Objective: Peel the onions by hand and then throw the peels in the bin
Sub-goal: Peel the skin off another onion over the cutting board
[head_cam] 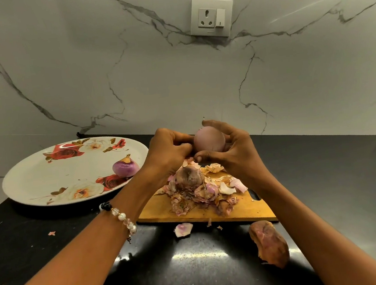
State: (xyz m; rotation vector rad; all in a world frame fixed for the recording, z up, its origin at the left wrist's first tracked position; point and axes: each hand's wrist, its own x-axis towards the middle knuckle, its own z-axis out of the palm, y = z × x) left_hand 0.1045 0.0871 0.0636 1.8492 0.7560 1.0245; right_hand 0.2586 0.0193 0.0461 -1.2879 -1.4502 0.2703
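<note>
Both hands raised above the far edge of a rectangular wooden chopping board (213, 211) on a black speckled countertop (195, 269). Right hand (231, 147) cups a pale pink, smooth, mostly peeled onion (208, 140), fingers curled over its far side and thumb under its near side. Left hand (169, 149) touches the onion's left side, fingertips bunched and pinching there; whether a strip of skin sits between them cannot be told. Left wrist carries a bracelet of clear, white and black beads (120, 218). On the board, just below the hands, a heap of dry brown and pink onion peels (201, 194), with a brown unpeeled onion (189, 177) resting on top of the heap. Near side of the board: a small pink peel scrap (183, 229) on the counter, and to the right a large brown curled peel (269, 243). Left of the board, a round white plate with red rose print (47, 180) holds one purple peeled onion (125, 167) by its right rim. White wall socket (211, 17) on the marble backsplash, far centre.
</note>
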